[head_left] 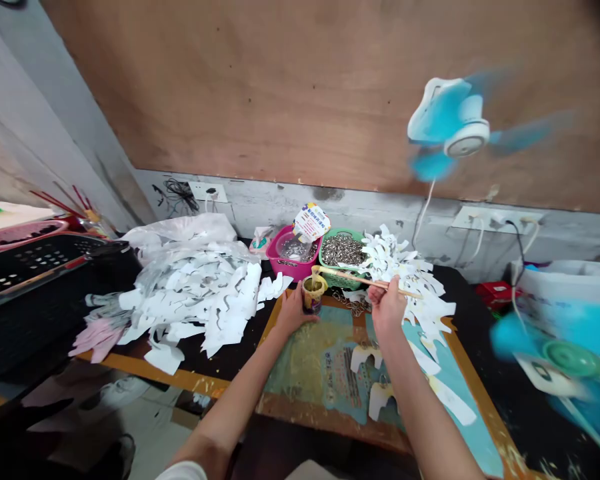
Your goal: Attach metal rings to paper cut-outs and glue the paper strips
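Brush (pixel 350 277) is pinched in my right hand (pixel 387 305) above the jar (pixel 311 305) my left hand (pixel 294 311) clasps; several white cutouts (pixel 377 401) lie spread out (large heap (pixel 195 280) remains).

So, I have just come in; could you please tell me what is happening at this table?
A person works with both bare hands. The left hand is against the side of a small yellow-rimmed jar. The right hand holds a long thin stick, its yellowish end at the jar's mouth; how deep it goes is hard to tell. Behind the jar are a pink basket and a green basket of small metal parts. White cut pieces lie heaped to both sides.
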